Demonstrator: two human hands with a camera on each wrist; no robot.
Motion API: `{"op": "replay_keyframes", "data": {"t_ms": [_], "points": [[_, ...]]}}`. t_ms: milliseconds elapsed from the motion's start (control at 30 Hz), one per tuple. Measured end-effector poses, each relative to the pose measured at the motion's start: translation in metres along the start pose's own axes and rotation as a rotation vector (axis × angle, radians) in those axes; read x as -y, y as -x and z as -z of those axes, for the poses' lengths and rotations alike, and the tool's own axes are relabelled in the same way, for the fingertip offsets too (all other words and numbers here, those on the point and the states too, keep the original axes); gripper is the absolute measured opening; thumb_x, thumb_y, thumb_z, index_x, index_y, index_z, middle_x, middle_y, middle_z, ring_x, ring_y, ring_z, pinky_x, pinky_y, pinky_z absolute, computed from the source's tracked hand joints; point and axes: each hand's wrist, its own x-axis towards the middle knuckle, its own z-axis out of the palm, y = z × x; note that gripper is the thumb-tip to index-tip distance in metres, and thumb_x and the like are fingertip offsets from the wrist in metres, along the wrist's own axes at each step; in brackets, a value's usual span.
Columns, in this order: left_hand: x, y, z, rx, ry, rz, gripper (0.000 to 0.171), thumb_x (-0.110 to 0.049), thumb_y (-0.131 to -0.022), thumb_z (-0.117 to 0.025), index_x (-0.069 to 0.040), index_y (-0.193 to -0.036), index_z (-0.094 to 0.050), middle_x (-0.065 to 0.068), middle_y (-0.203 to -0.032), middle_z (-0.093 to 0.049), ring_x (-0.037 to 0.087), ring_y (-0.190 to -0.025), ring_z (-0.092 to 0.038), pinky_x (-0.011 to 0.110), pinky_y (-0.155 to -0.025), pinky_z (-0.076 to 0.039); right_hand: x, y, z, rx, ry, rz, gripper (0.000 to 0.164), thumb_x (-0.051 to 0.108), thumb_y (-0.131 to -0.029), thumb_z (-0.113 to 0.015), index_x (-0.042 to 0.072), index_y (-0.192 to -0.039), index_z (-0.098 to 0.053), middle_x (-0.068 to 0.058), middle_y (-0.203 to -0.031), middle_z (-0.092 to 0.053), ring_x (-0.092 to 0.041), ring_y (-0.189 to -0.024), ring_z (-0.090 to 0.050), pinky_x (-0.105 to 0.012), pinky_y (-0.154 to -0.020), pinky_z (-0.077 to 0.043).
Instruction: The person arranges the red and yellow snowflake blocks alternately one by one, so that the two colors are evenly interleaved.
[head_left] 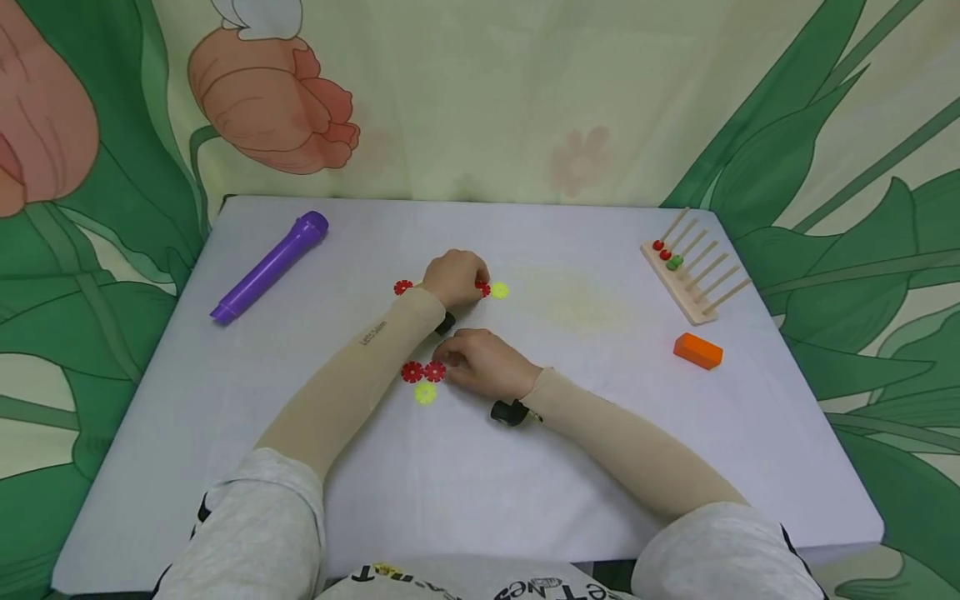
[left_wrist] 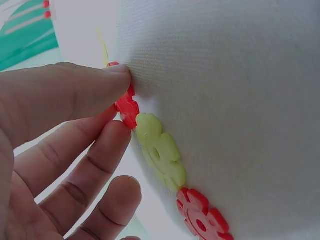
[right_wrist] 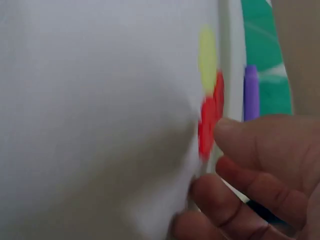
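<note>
In the head view my left hand (head_left: 453, 279) is over a row of flower-shaped plastic discs. Its thumb and forefinger pinch a red disc (left_wrist: 128, 109), with a yellow-green disc (left_wrist: 159, 150) and another red disc (left_wrist: 202, 216) beside it. A yellow disc (head_left: 500, 290) lies at the row's right end. Closer to me, my right hand (head_left: 491, 364) has its thumb and curled forefinger at the edge of a red disc (head_left: 434, 372). That disc touches a second red one (head_left: 412, 372) and a yellow one (head_left: 425, 393). Blur obscures the right fingertips' exact contact.
A purple tube with a wider knob end (head_left: 270, 267) lies at the table's left. Toward the right stand a wooden peg rack (head_left: 686, 287) with red and green beads and an orange block (head_left: 698, 351). The white table (head_left: 585, 492) backs onto a printed curtain.
</note>
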Motion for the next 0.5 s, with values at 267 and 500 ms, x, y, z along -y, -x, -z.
{"op": "replay_keyframes", "data": {"t_ms": [267,500], "points": [[-0.004,-0.002,0.003,0.015,-0.019,-0.004,0.024,-0.014,-0.092,-0.069,-0.012,-0.115,-0.078,0.004,-0.112,-0.074,0.023,-0.102,-0.064,0.042,-0.090,-0.057,0.012,-0.003,-0.010,-0.012,0.108,-0.018,0.021,0.016,-0.094,-0.077,0.010,-0.114,-0.077,-0.001,-0.103,-0.073,-0.016,-0.099,-0.063,-0.030,-0.090,-0.053],[-0.007,0.004,0.008,0.030,-0.065,-0.015,0.028,-0.017,-0.090,-0.074,-0.011,-0.117,-0.077,0.005,-0.115,-0.074,0.024,-0.102,-0.064,0.043,-0.090,-0.058,0.014,-0.007,-0.008,0.040,0.078,-0.093,0.015,0.015,-0.090,-0.077,0.011,-0.104,-0.075,-0.001,-0.100,-0.069,-0.015,-0.099,-0.060,-0.032,-0.092,-0.052]]}}
